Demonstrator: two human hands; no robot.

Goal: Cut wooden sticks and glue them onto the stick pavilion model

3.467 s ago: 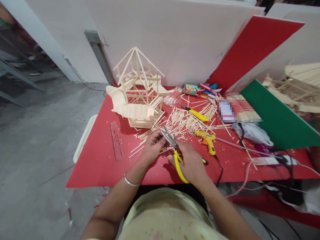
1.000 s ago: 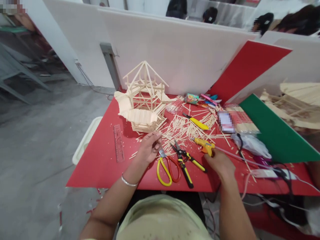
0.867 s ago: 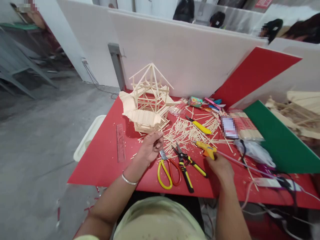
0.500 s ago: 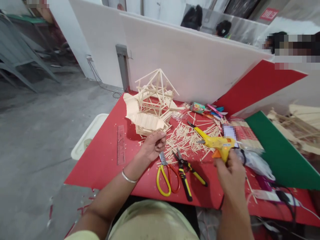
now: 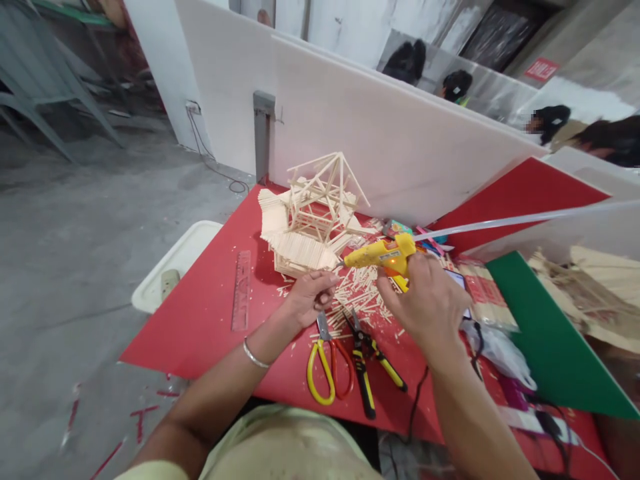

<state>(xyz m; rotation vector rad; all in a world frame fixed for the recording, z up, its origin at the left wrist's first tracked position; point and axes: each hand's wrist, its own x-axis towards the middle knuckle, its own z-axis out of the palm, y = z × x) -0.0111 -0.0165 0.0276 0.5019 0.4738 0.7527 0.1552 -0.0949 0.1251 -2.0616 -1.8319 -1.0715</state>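
Tabletop: through the head camera I see a bright red, smooth surface (image 5: pixel 200 333) with pale crumbs across it.
Left hand: the left hand (image 5: pixel 313 297) is curled narrow above it; I cannot tell whether something small is pinched there.
Right hand: the right hand (image 5: pixel 430 293) grips a yellow plastic glue gun (image 5: pixel 383 253), its nozzle near the left fingertips.
Stick model: a pale wooden pavilion-like frame (image 5: pixel 305 250) stands at the back, just beyond the left hand.
Loose sticks: thin pale wooden sticks (image 5: pixel 360 293) lie heaped beside the frame.
Tools: near my edge lie steel scissors with one yellow and one red handle (image 5: pixel 325 335), and black-and-yellow cutters (image 5: pixel 362 353); a clear flat ruler (image 5: pixel 241 290) lies left.
Boards: a tall white panel (image 5: pixel 350 127) backs the table; a red board (image 5: pixel 520 193) and a green board (image 5: pixel 535 327) lean at right.
Floor: grey concrete (image 5: pixel 125 220), with red scraps (image 5: pixel 140 423) and a white plastic seat (image 5: pixel 185 250).
Room: a grey chair (image 5: pixel 50 73) stands far left; people's dark-haired heads (image 5: pixel 407 61) show beyond the panel.
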